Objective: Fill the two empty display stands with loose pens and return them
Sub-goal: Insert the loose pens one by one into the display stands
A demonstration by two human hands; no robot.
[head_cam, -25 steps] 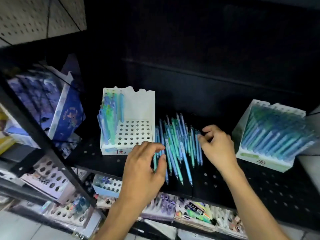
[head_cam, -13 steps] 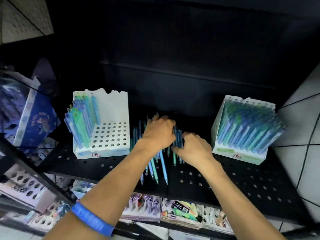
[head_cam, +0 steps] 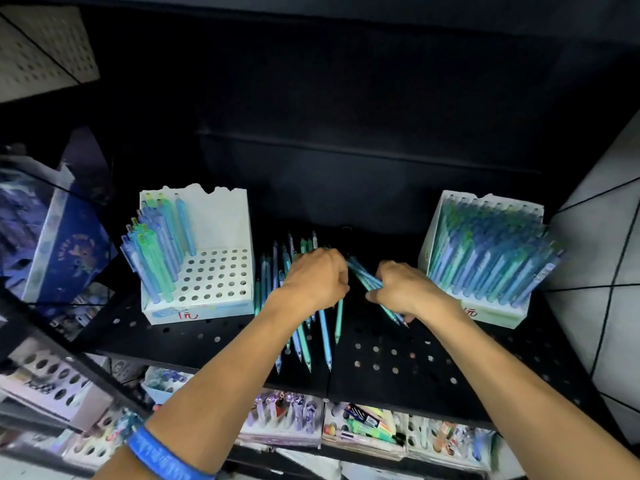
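Right hand (head_cam: 403, 292) gripping a pen bundle (head_cam: 369, 282); left hand (head_cam: 317, 278) curled on loose pens (head_cam: 323, 327). Light, slippery: hold mid-barrel.

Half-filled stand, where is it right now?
Head view, left side of the black shelf: the half-filled stand sits left of the loose pens and the left hand, its pens crowded in its left part.

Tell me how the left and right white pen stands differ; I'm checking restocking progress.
The left stand holds pens only along its left side, with most holes bare; the right stand looks packed full. The left stand's back panel has a ragged top edge; the right stand's is straight. Both are white, with red writing on the front.
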